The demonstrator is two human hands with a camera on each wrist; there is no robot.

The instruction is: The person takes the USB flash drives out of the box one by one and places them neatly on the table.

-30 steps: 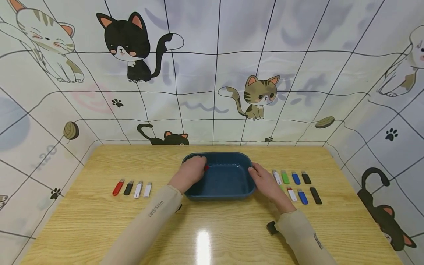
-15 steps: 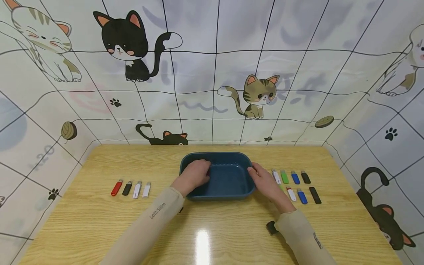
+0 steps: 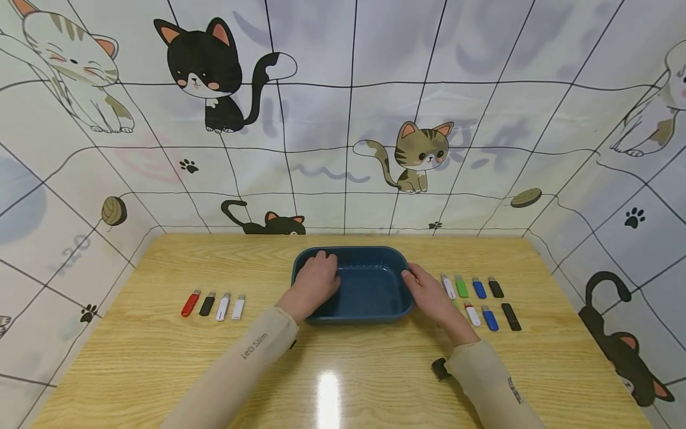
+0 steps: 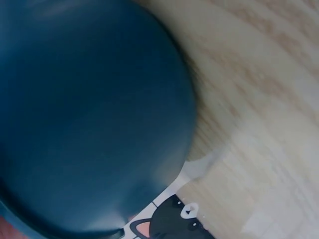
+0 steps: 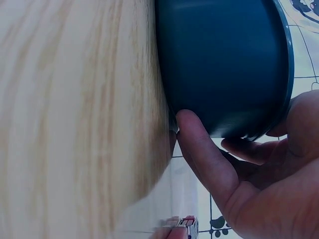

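Observation:
A dark blue plastic basin [image 3: 375, 292] stands at the middle of the table. My left hand [image 3: 315, 283] reaches over its near rim into the left end, knuckles up and fingers bent down. Its fingertips are hidden, so I cannot tell what they hold. With my right hand [image 3: 430, 297] I grip the basin's right end, thumb over the rim. The right wrist view shows fingers [image 5: 207, 149] spread under and against the outer wall. Only the basin's outer wall [image 4: 99, 114] and a sliver of hand show in the left wrist view.
Left of the basin lies a row of USB sticks: red [image 3: 190, 303], black [image 3: 206, 304] and white ones [image 3: 223, 307]. Right of it lie two rows, with green [image 3: 461, 287], blue [image 3: 490, 319] and black [image 3: 511, 317] sticks; my right hand partly covers a green one.
My left hand has shifted slightly inside the basin. A small red thing seen by its fingers a second ago is hidden now. My right hand has kept its grip.

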